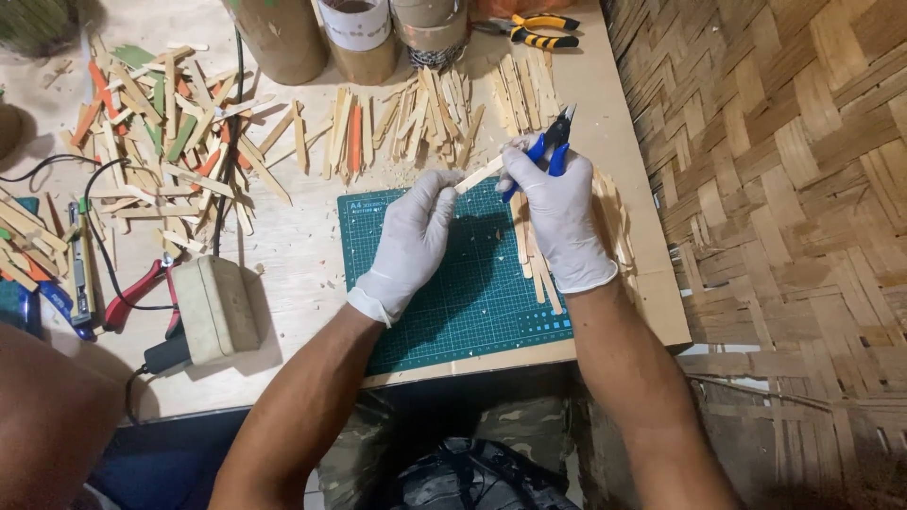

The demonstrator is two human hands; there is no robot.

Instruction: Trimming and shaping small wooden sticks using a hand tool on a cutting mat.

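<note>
Centre frame, above the green gridded cutting mat [444, 283]: white-gloved left hand [408, 241], fingers pinching a short pale flat wooden stick [479, 176]. White-gloved right hand [557, 222], fingers wrapped round blue-handled wire cutters [550, 146]. Heaps of plain and coloured wooden sticks [170, 132] cover the pale wooden surface [302, 255], upper left.

Both gloved: left hand [408, 247] pinching, fingers up; right hand [557, 219] fisted, forearms converging.

Two gloved hands [411, 241]; one cutting mat [472, 302]; three cardboard tubes [281, 38]; two pliers [550, 146]; uncounted wooden sticks [161, 113]
</note>
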